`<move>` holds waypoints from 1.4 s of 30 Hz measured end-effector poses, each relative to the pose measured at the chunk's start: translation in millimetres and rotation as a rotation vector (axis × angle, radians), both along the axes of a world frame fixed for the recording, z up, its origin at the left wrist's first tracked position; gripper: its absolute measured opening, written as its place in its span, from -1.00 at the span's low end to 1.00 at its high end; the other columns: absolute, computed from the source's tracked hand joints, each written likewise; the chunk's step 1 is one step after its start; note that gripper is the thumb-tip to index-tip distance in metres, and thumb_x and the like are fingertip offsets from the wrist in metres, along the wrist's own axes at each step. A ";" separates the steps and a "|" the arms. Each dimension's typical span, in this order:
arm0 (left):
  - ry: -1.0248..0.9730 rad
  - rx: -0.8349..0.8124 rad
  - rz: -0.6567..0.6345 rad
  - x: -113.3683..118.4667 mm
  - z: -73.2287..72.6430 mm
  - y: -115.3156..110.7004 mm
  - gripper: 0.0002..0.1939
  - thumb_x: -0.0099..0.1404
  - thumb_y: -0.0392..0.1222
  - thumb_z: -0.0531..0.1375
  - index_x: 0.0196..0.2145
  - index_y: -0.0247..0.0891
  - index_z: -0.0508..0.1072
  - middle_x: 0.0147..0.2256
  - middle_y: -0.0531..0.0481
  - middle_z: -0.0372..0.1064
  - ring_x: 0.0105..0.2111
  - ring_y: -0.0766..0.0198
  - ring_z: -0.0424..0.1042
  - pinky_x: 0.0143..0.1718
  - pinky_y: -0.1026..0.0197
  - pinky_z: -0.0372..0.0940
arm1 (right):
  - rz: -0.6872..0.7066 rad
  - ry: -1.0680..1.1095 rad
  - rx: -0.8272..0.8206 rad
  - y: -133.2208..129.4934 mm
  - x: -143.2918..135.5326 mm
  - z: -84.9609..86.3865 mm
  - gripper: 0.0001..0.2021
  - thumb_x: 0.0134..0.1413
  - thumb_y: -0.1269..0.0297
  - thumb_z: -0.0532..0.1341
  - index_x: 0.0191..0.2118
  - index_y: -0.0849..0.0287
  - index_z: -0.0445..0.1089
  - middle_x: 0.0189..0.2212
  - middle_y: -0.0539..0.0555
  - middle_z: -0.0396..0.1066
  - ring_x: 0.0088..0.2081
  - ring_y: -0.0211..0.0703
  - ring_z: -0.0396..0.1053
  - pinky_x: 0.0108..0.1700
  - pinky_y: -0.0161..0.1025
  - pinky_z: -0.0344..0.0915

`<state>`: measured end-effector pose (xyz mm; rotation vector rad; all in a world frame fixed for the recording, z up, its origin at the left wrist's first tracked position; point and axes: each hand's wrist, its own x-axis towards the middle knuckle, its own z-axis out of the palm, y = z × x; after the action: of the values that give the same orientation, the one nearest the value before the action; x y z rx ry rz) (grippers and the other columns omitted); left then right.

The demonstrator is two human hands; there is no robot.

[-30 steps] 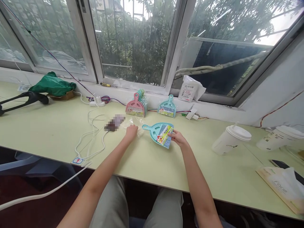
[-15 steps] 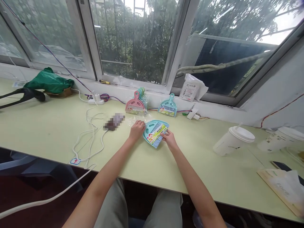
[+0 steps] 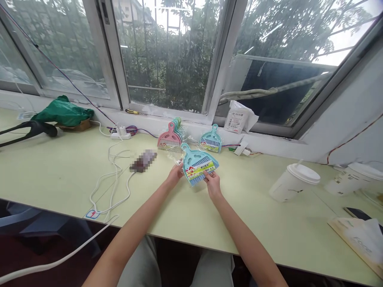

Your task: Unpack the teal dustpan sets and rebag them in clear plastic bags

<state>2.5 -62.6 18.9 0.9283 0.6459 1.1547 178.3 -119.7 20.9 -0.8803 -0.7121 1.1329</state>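
A light-blue mini dustpan and brush set [image 3: 199, 162] with a printed yellow-green label is held between my two hands, its handle pointing away from me and up to the left. My left hand [image 3: 175, 175] grips its left edge, where clear plastic wrap also shows. At the lower right, my right hand [image 3: 213, 183] pinches the label and bristle edge. Beyond it, a pink dustpan set [image 3: 169, 139] stands in front of several green and blue ones against the sill. Another light-blue dustpan set [image 3: 212, 139] leans there, to the right.
White cables [image 3: 112, 187] run over the table's left part near a blurred-out device [image 3: 143, 160]. A power strip [image 3: 121, 135] and green bag [image 3: 64, 111] are at the back left. Paper cups [image 3: 295, 181] and a tissue pack [image 3: 359, 243] stand on the right.
The held dustpan set has turned so its handle, earlier hidden by my left hand, now shows. My left hand has moved down its left edge. The view has tilted up slightly.
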 end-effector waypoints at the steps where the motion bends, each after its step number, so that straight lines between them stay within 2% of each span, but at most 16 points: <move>1: -0.008 0.019 -0.050 4.7 -0.9 -2.9 -0.47 0.09 0.08 0.29 -0.03 -0.19 0.36 -0.07 -0.12 0.42 -0.09 0.12 0.44 -0.07 0.07 0.34 | -0.028 0.004 0.015 0.8 2.0 1.2 -0.54 -0.27 0.20 0.43 -0.17 0.19 0.35 -0.17 0.12 0.48 -0.09 -0.06 0.45 -0.05 -0.14 0.43; 4: 0.001 0.050 -0.153 18.2 0.6 -13.5 -0.47 0.10 0.06 0.30 -0.01 -0.17 0.37 0.00 -0.12 0.40 -0.01 0.07 0.40 0.01 0.02 0.29 | -0.084 -0.015 0.038 3.5 7.9 3.9 -0.48 -0.26 0.19 0.43 -0.10 0.16 0.31 -0.17 0.10 0.48 -0.10 -0.09 0.45 -0.07 -0.15 0.43; 8: 0.019 0.114 -0.136 22.6 10.0 -23.5 -0.41 0.10 0.12 0.28 0.02 -0.22 0.35 0.06 -0.22 0.34 0.04 -0.01 0.36 0.07 -0.06 0.25 | -0.053 -0.073 0.006 5.4 9.7 3.7 -0.48 -0.30 0.18 0.44 -0.14 0.17 0.33 -0.22 0.09 0.49 -0.15 -0.10 0.46 -0.12 -0.16 0.44; 12: 0.178 0.151 -0.100 19.1 15.8 -33.8 -0.33 0.02 0.09 0.34 0.04 -0.25 0.32 0.03 -0.24 0.37 0.00 -0.09 0.38 -0.01 -0.12 0.29 | -0.032 -0.102 0.003 4.6 6.2 2.8 -0.50 -0.32 0.17 0.44 -0.17 0.16 0.35 -0.24 0.09 0.50 -0.18 -0.08 0.46 -0.16 -0.14 0.45; 15: 0.272 0.142 -0.199 22.7 13.7 -42.0 -0.25 0.00 0.05 0.36 0.09 -0.23 0.25 0.03 -0.25 0.36 -0.02 -0.09 0.40 -0.06 -0.14 0.31 | -0.084 -0.080 0.040 3.6 5.4 4.8 -0.50 -0.30 0.18 0.43 -0.15 0.14 0.35 -0.23 0.08 0.49 -0.17 -0.08 0.45 -0.14 -0.13 0.44; 18: 0.218 0.134 -0.251 29.8 10.2 -44.7 -0.24 0.02 0.05 0.36 0.13 -0.18 0.21 0.13 -0.22 0.26 0.10 -0.07 0.29 0.03 -0.12 0.25 | -0.116 -0.039 0.053 3.3 6.2 6.9 -0.49 -0.30 0.18 0.43 -0.12 0.13 0.34 -0.21 0.07 0.48 -0.15 -0.11 0.45 -0.11 -0.15 0.42; 21: 0.083 0.159 -0.167 33.1 8.0 -42.1 -0.32 0.11 0.10 0.28 0.12 -0.18 0.24 0.15 -0.18 0.23 0.15 -0.01 0.23 0.13 -0.07 0.17 | -0.107 -0.007 0.038 4.0 6.6 6.2 -0.49 -0.32 0.20 0.44 -0.15 0.13 0.34 -0.23 0.06 0.48 -0.17 -0.13 0.45 -0.13 -0.18 0.42; 23: 0.053 0.142 -0.110 32.5 6.1 -40.4 -0.35 0.14 0.11 0.26 0.12 -0.20 0.24 0.14 -0.19 0.26 0.12 0.00 0.27 0.13 -0.06 0.17 | -0.085 -0.004 0.023 4.5 6.2 4.1 -0.50 -0.35 0.21 0.45 -0.19 0.14 0.34 -0.26 0.05 0.49 -0.19 -0.14 0.45 -0.15 -0.20 0.43; 25: 0.109 0.106 -0.090 31.4 3.1 -40.4 -0.33 0.12 0.08 0.28 0.12 -0.20 0.22 0.13 -0.21 0.25 0.10 -0.02 0.29 0.09 -0.07 0.21 | -0.077 -0.010 0.007 4.4 5.4 1.7 -0.51 -0.37 0.22 0.46 -0.21 0.15 0.34 -0.28 0.05 0.49 -0.22 -0.14 0.46 -0.18 -0.21 0.43; 30: 0.178 0.141 -0.150 33.3 -2.6 -44.6 -0.25 0.06 0.07 0.33 0.13 -0.20 0.15 0.12 -0.26 0.26 -0.02 -0.02 0.40 0.00 -0.09 0.28 | -0.179 0.044 0.023 1.9 1.2 -0.7 -0.52 -0.34 0.23 0.44 -0.19 0.14 0.35 -0.28 0.04 0.49 -0.25 -0.17 0.46 -0.23 -0.24 0.43; 33: 0.172 0.168 -0.159 33.5 -0.9 -45.0 -0.23 0.08 0.07 0.32 0.14 -0.20 0.11 0.10 -0.28 0.28 -0.08 0.01 0.45 -0.02 -0.09 0.29 | -0.151 0.074 0.029 2.2 1.1 2.3 -0.54 -0.33 0.23 0.43 -0.19 0.13 0.36 -0.24 0.05 0.49 -0.25 -0.17 0.47 -0.23 -0.24 0.43; 36: 0.179 0.173 -0.151 29.7 3.0 -43.3 -0.20 0.08 0.06 0.32 0.17 -0.20 0.05 0.10 -0.29 0.28 -0.14 0.03 0.48 -0.05 -0.09 0.31 | -0.096 0.085 -0.038 4.6 6.7 7.4 -0.61 -0.28 0.17 0.39 -0.25 0.15 0.37 -0.30 0.05 0.50 -0.34 -0.18 0.48 -0.30 -0.23 0.45; 38: 0.186 0.189 -0.165 26.0 5.7 -42.2 -0.19 0.10 0.06 0.31 0.18 -0.19 0.03 0.10 -0.28 0.28 -0.15 0.02 0.49 -0.06 -0.08 0.32 | -0.108 0.091 -0.077 6.2 12.6 10.1 -0.64 -0.22 0.09 0.35 -0.28 0.16 0.38 -0.34 0.04 0.50 -0.40 -0.19 0.47 -0.34 -0.24 0.45; 42: 0.220 0.216 -0.202 21.4 8.0 -42.8 -0.19 0.12 0.07 0.29 0.20 -0.15 -0.01 0.11 -0.27 0.27 -0.16 0.02 0.49 -0.07 -0.07 0.33 | -0.165 0.104 -0.091 8.1 24.5 9.3 -0.63 -0.19 0.02 0.35 -0.29 0.17 0.38 -0.35 0.04 0.50 -0.38 -0.19 0.47 -0.31 -0.25 0.46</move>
<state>23.9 -105.4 26.9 1.2879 0.5945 0.9620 202.9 -111.6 30.2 -0.9325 -0.4964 1.0617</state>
